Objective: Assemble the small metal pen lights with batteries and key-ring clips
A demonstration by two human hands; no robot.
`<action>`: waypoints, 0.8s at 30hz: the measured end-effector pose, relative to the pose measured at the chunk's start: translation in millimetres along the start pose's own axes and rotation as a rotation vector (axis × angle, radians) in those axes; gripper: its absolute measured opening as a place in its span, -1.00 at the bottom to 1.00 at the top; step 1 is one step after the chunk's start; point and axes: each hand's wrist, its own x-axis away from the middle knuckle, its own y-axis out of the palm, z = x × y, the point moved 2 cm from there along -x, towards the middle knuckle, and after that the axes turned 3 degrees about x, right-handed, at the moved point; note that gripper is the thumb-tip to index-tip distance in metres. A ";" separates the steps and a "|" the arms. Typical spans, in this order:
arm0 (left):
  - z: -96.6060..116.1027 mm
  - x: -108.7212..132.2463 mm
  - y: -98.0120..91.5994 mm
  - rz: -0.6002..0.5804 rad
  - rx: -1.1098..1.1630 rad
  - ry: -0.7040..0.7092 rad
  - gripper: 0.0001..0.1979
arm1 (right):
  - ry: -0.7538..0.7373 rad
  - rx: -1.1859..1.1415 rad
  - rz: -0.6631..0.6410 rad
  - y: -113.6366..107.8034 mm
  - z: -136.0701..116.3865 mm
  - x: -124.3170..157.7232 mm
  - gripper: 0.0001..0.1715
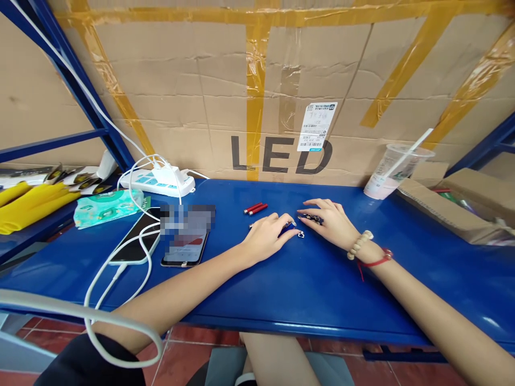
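Note:
My left hand (pixel 269 234) rests on the blue table (pixel 306 284) with its fingers curled down, pinching a tiny metal part (pixel 300 234) at the fingertips. My right hand (pixel 330 221) lies next to it, fingers bent over a small dark object (pixel 311 217) that I cannot name. The two hands almost touch at the fingertips. Two short red sticks (pixel 255 208) lie just behind my left hand. A bead bracelet (pixel 359 244) and a red cord (pixel 378 261) sit on my right wrist.
Two phones (pixel 139 236) (pixel 185 238) lie at left with white cables, behind them a power strip (pixel 159 184) and a wipes pack (pixel 108 206). A plastic cup with straw (pixel 392 171) and an open cardboard box (pixel 446 206) stand at right. A taped cardboard wall (pixel 257 91) closes the back.

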 end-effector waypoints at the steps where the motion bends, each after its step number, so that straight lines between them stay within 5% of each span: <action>1: 0.3 0.3 -0.2 0.001 -0.001 0.007 -0.70 | -0.010 -0.003 -0.005 0.1 -0.3 -0.2 -0.67; 24: 0.3 2.1 -1.2 0.005 0.071 0.036 -0.73 | -0.047 -0.125 -0.010 -2.3 -4.0 -3.7 -0.72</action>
